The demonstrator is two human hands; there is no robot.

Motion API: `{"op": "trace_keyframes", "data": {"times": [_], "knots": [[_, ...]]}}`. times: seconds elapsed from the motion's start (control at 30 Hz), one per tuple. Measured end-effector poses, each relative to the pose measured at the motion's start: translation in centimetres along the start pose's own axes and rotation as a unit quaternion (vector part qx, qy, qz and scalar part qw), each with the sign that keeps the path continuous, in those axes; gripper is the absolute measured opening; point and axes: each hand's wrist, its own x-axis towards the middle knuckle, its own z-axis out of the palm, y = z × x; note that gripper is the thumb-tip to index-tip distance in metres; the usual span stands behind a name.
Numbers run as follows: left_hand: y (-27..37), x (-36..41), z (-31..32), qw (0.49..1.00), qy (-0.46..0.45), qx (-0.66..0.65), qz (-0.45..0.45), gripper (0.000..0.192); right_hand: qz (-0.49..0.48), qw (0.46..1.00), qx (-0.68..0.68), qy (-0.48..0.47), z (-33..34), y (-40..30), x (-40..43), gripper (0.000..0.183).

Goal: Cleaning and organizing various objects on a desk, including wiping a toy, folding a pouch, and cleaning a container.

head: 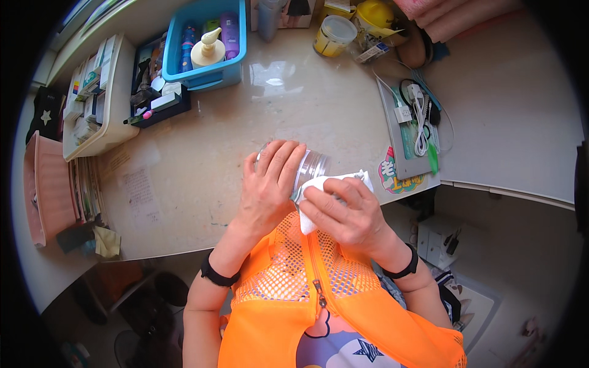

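Note:
My left hand point(271, 184) grips a clear jar point(316, 164) that lies tilted on its side above the desk's front part. The jar's threaded neck points right, and my fingers cover much of its body. A folded white cloth or tissue point(309, 224) is pinched in my right hand point(347, 209). It is held against or just in front of the jar's near side; whether it touches is hard to tell. The fingers hide part of the cloth.
On the desk point(202, 170), a blue basket point(209, 83) holds a pump bottle point(208, 50). A white bin of boxes point(122, 106) and a pink basket point(50, 193) stand left. A tray with cables point(393, 138) lies right; a yellow tub point(335, 37) stands behind.

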Motion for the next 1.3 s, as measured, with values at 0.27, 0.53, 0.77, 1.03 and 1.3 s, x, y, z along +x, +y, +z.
{"op": "trace_keyframes", "data": {"times": [0.27, 0.53, 0.77, 1.03, 1.3], "knots": [[0.6, 0.9, -0.9, 0.986, 0.016, -0.138, -0.096, 0.077, 0.079, 0.987, 0.127, 0.065, -1.0, 3.0, 1.6, 0.026], [-1.7, 0.5, -1.3, 0.885, 0.031, -0.401, -0.232, 0.087, 0.013, 0.988, 0.147, -0.043, -1.3, 3.4, 0.1, 0.029], [-1.2, 0.4, -2.1, 0.809, -0.046, -0.489, -0.324, 0.084, 0.116, 0.964, 0.211, 0.112, -1.3, 3.0, 1.6, 0.033], [-0.4, -0.7, -1.2, 0.615, -0.057, -0.706, -0.348, 0.088, 0.068, 0.937, 0.305, 0.158, -0.1, 2.9, 1.6, 0.028], [0.4, -0.7, -1.3, 0.514, -0.063, -0.787, -0.334, 0.099, 0.235, 0.825, 0.478, 0.188, 1.9, 4.7, 0.2, 0.028]]}}
